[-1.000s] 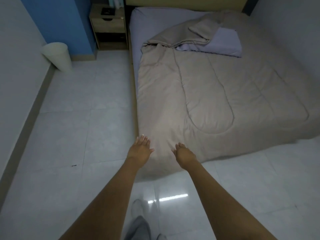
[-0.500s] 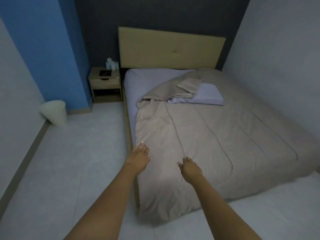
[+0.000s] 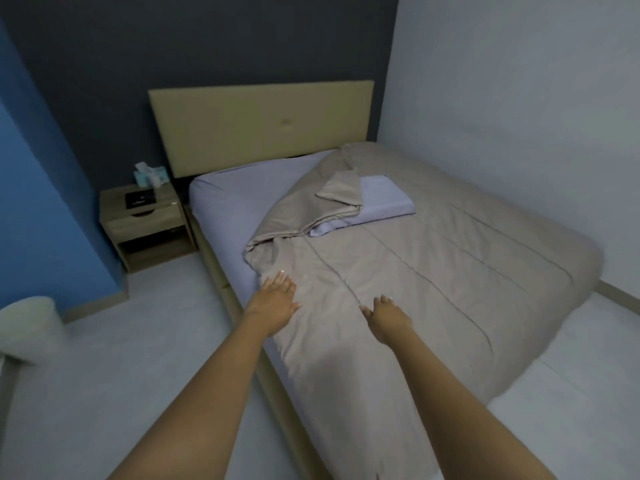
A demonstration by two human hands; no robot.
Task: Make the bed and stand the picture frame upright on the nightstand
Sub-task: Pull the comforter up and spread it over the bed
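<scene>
We reach both arms out over the bed. Our left hand is flat with its fingers straight, over the near left edge of the tan blanket. Our right hand is loose and holds nothing, just over the blanket too. The blanket's top corner is folded back, and a pale pillow lies on it, far past our hands. The picture frame lies flat on the nightstand, far off to the left, by a tissue box.

Pillow partly hidden under folded comforter.
</scene>
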